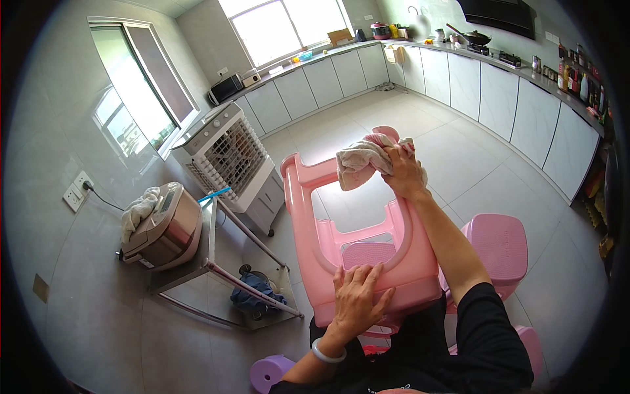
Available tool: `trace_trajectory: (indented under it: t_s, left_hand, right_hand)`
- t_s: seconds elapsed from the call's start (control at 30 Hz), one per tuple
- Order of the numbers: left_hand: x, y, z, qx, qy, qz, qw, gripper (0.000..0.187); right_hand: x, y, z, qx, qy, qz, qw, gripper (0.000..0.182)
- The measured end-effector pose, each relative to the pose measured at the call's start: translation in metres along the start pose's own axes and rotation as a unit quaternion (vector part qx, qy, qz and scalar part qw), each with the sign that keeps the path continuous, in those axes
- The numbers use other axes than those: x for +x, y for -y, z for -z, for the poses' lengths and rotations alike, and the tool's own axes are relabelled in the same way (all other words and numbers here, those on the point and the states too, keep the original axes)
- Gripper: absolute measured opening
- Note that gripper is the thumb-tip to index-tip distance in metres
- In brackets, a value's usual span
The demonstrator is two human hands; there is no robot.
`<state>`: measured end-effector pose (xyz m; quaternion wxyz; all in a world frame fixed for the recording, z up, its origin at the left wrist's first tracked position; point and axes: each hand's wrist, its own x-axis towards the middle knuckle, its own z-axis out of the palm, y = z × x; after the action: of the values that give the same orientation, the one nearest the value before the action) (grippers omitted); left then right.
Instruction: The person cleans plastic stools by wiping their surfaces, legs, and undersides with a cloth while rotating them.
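Note:
A pink plastic stool (303, 223) is tipped over in front of my body, its large side opening facing up. My left hand (359, 299), with a pale bangle at the wrist, lies on its near panel, fingers spread over the plastic beside the opening's edge. At the far right corner of the stool, my right hand (403, 174) grips a bunched white-and-pink cloth (361, 161) against the frame. Part of the cloth hangs over the opening.
Beside me on the right stand a pink-purple stool (499, 249) and another pink one (528, 348). A purple stool (270, 373) is low on the left. Leftward, a rice cooker (164, 230) sits on a metal rack (216, 266), near an air cooler (230, 157). Cabinets (466, 85) line the back.

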<state>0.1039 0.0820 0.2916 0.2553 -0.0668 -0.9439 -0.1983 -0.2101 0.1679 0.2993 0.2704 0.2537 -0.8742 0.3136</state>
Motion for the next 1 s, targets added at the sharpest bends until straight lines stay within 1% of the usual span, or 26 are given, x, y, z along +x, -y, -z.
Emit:
trace_trajectory:
  t_s: [0.13,0.2,0.27,0.33,0.43,0.47,0.57,0.63,0.7,0.77,0.83,0.9,0.93,0.97,1.0]
  left_hand:
    - [0.0,0.002,-0.002,0.003,-0.004,0.002,1.0,0.055]
    - [0.0,0.001,-0.001,0.004,-0.007,0.003,1.0,0.055]
    - [0.0,0.001,-0.001,0.003,-0.01,0.003,1.0,0.054]
    - [-0.001,0.004,0.0,0.001,-0.013,0.001,1.0,0.054]
    - [-0.001,0.002,0.001,0.001,-0.011,0.005,1.0,0.054]
    - [-0.001,0.001,0.0,0.004,-0.011,0.005,1.0,0.054]
    - [-0.001,0.001,0.001,0.012,-0.013,0.007,1.0,0.055]
    - [-0.002,0.002,0.0,0.011,-0.009,0.007,1.0,0.055]
    - [-0.002,0.001,0.002,0.007,-0.003,0.006,1.0,0.056]
    - [-0.001,0.0,0.004,0.013,-0.001,0.006,1.0,0.057]
    - [0.0,-0.003,0.003,0.022,0.002,-0.001,1.0,0.058]
    - [0.003,0.0,0.0,0.015,0.019,0.014,1.0,0.059]
    - [0.003,0.001,-0.002,0.014,0.025,0.02,0.999,0.06]
    - [0.002,0.0,-0.003,0.011,0.023,0.018,1.0,0.06]
    - [0.001,0.0,-0.002,0.011,0.02,0.017,1.0,0.06]
  right_hand:
    - [0.001,-0.003,0.003,0.029,0.022,0.012,0.999,0.069]
    - [-0.005,-0.007,0.003,0.027,0.006,0.032,0.999,0.06]
    - [-0.015,-0.012,0.005,0.036,0.013,0.046,0.998,0.055]
    - [-0.03,-0.009,0.02,0.054,0.043,0.054,0.996,0.053]
    - [-0.06,-0.016,0.032,0.101,0.001,0.078,0.992,0.053]
    - [-0.073,-0.019,0.036,0.12,0.005,0.078,0.99,0.054]
    - [-0.119,-0.004,0.065,0.152,0.013,0.071,0.986,0.049]
    - [-0.152,0.006,0.084,0.158,0.022,0.072,0.985,0.047]
    - [-0.178,0.024,0.112,0.165,0.063,0.058,0.983,0.047]
    - [-0.193,0.019,0.107,0.188,0.039,0.05,0.98,0.046]
    - [-0.183,0.004,0.094,0.214,-0.004,0.067,0.975,0.045]
    - [-0.167,-0.026,0.065,0.27,-0.05,0.041,0.961,0.046]
    - [-0.15,-0.035,0.062,0.294,-0.043,0.03,0.954,0.047]
    - [-0.137,-0.045,0.054,0.396,-0.017,-0.08,0.915,0.046]
    - [-0.121,-0.052,0.05,0.538,0.009,-0.201,0.818,0.045]
